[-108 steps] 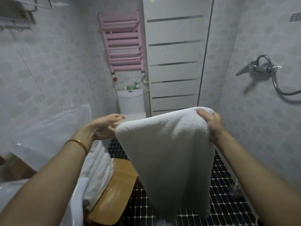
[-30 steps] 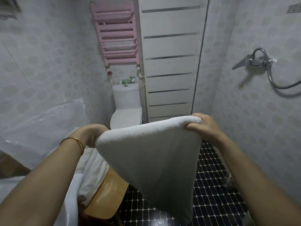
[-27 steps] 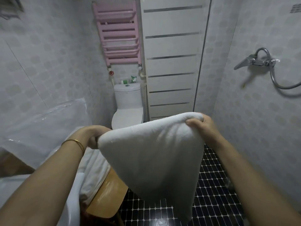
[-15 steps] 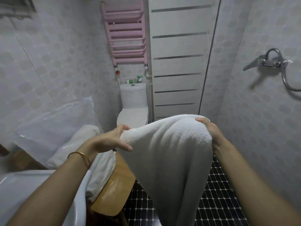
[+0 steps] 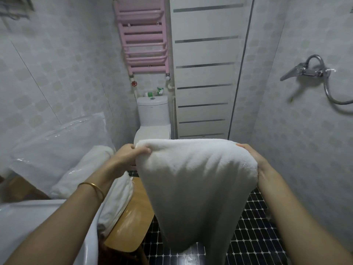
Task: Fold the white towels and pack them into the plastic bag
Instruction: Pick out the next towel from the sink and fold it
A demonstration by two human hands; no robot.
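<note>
- Left hand [image 5: 129, 153], open moments before, is pinching the white towel [image 5: 194, 184] corner.
- Right hand [image 5: 254, 161] is gripping the opposite corner, with the cloth hanging between both.
- Folding is likely resuming; plastic bag [image 5: 57, 146] is lying left of left hand.

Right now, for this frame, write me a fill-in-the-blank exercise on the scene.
The left hand and right hand hold the ____ towel up by its top edge.
The rack above the toilet is ____.
The gold bangle is on the ____ wrist.
Missing: white; pink; left.
</note>
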